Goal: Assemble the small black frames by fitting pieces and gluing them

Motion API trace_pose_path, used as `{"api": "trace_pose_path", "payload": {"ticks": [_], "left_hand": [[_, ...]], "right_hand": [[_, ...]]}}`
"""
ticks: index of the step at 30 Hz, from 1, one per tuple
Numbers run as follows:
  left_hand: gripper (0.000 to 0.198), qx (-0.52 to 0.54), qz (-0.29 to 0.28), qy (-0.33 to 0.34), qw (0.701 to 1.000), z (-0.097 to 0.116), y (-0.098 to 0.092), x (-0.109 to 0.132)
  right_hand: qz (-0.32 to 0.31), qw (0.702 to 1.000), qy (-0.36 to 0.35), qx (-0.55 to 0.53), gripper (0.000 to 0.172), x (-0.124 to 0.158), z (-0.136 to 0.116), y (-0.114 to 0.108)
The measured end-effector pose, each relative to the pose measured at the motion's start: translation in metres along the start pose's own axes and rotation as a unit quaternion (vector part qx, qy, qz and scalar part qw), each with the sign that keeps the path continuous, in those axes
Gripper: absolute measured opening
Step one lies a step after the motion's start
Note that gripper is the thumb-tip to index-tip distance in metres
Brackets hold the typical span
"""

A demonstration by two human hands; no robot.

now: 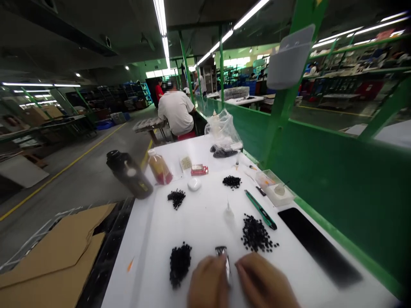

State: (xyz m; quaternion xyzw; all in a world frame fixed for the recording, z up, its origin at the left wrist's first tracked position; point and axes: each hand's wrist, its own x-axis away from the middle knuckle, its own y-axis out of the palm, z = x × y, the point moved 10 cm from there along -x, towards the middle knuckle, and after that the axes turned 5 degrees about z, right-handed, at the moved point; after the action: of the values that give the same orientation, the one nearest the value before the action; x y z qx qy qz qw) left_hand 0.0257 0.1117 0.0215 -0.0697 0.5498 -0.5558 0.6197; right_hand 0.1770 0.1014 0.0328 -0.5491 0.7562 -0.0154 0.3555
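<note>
At the near edge of the white table, my left hand (205, 282) is closed on a small shiny metal piece (228, 269) with a dark top end. Just to its right, my right hand (265, 280) has its thumb and fingertips pinched together, apart from the metal piece. Anything between those fingertips is too small or blurred to make out. One pile of small black pieces (180, 263) lies left of my left hand. Another pile of black bits (256, 234) lies beyond my right hand. A small white bottle with a thin nozzle (229, 214) is ahead of both hands.
A green utility knife (260, 209), a black phone-like slab (317, 246) and a clear box (278, 190) line the right side. Bottles (159, 167) stand at the left edge beside a dark flask (130, 175). Farther away, a seated person (176, 111) faces away.
</note>
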Motion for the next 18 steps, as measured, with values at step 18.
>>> {"api": "trace_pose_path", "payload": {"ticks": [18], "left_hand": [[0.071,0.049,-0.23,0.021,0.972,0.021,0.001,-0.005]], "right_hand": [[-0.114,0.992,0.048,-0.003,0.014,-0.003,0.001,0.013]]}}
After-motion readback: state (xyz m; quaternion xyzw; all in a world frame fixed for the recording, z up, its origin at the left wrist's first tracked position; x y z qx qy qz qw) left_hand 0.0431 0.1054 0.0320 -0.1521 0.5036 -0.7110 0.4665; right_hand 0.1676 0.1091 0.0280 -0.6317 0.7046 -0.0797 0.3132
